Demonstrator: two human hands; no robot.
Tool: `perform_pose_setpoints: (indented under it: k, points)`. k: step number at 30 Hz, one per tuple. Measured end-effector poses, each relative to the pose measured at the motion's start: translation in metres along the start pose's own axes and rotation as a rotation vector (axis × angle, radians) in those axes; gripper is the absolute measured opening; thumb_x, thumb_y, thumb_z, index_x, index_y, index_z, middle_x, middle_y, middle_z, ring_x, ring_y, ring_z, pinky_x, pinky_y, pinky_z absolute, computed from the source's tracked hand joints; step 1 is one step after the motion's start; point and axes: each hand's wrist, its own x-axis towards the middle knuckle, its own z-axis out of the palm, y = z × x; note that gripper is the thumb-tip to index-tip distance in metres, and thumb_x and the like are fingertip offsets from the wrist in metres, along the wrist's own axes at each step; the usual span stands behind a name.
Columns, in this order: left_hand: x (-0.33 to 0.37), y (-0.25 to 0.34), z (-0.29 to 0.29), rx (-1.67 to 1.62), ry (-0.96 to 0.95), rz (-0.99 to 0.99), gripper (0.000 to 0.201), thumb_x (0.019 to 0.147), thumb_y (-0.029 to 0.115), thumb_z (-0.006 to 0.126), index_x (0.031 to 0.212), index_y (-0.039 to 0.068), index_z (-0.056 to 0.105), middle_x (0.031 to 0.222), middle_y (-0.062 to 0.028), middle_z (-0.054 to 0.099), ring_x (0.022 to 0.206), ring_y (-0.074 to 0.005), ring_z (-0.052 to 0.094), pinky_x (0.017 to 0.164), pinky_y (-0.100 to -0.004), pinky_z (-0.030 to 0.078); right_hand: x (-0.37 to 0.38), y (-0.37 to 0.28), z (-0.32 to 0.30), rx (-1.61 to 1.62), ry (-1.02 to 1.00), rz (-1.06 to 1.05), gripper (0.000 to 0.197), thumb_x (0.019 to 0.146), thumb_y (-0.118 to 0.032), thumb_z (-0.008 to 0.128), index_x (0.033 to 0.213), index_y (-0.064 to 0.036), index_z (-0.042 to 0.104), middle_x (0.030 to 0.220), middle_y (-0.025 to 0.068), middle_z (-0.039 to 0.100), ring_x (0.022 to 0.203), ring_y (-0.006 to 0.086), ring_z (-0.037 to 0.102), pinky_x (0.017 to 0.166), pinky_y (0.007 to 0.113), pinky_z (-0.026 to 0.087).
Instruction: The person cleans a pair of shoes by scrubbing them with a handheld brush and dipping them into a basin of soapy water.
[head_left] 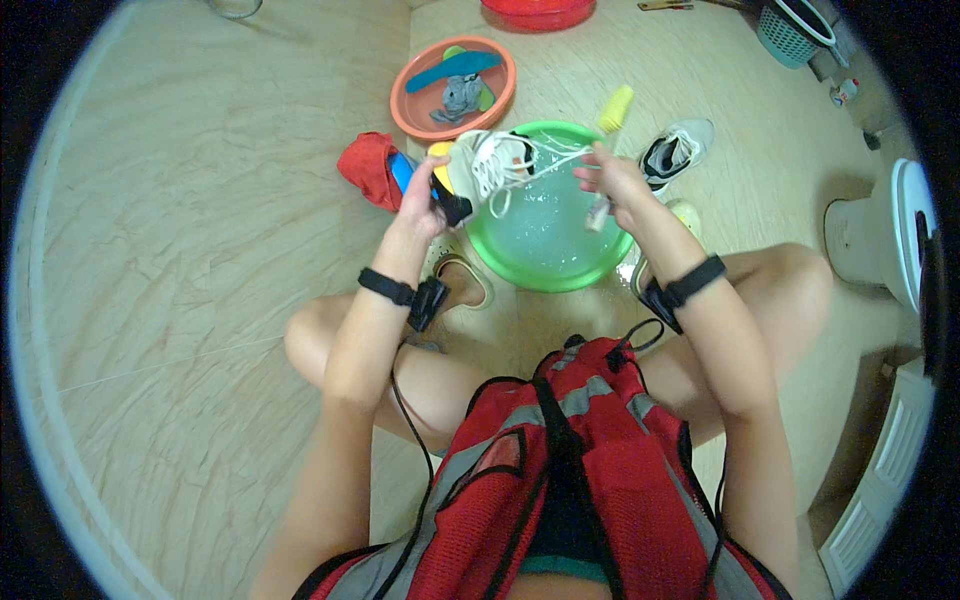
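Note:
My left hand (424, 202) grips a white sneaker (486, 168) with yellow and black parts by one end, holding it over the left side of a green basin (552, 283) of cloudy water. From the sneaker, white shoelaces (556, 160) stretch across to my right hand (612, 182), whose fingers are pinched on them above the basin's right side. A second white sneaker (676, 152) with a dark lining rests on the floor beyond my right hand. Close to the basin's far right rim is a yellow brush-like thing (616, 108).
An orange basin (402, 88) holding blue and green pieces and a grey cloth stands far left of the green one. Beside it lies a red cloth (368, 170). A red basin (540, 12) is farthest away. Toilet (866, 235) and teal basket (790, 36) stand right.

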Motion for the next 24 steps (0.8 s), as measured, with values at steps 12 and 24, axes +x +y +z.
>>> perform_pose_setpoints:
  k: [12,24]
  points:
    - [0.107,0.014,-0.045,0.131,0.237,0.498,0.052,0.061,0.012,0.074,0.104,-0.007,0.051,0.091,-0.0160,0.061,0.074,-0.0281,0.064,0.066,-0.0410,0.055,-0.179,0.083,-0.147,0.395,-0.214,-0.339,0.038,0.097,-0.035,0.035,0.080,-0.0050,0.053,0.068,0.0050,0.054,0.064,0.0139,0.052,0.062,0.025,0.042]
    - [0.253,0.023,-0.182,0.447,0.587,0.733,0.077,0.053,0.022,0.079,0.114,-0.008,0.044,0.099,-0.0169,0.059,0.086,-0.0272,0.061,0.075,-0.0375,0.051,-0.156,0.085,-0.089,0.273,0.192,-0.414,0.039,0.096,-0.030,0.032,0.068,-0.0063,0.043,0.050,0.0055,0.043,0.047,0.0150,0.039,0.050,0.027,0.034]
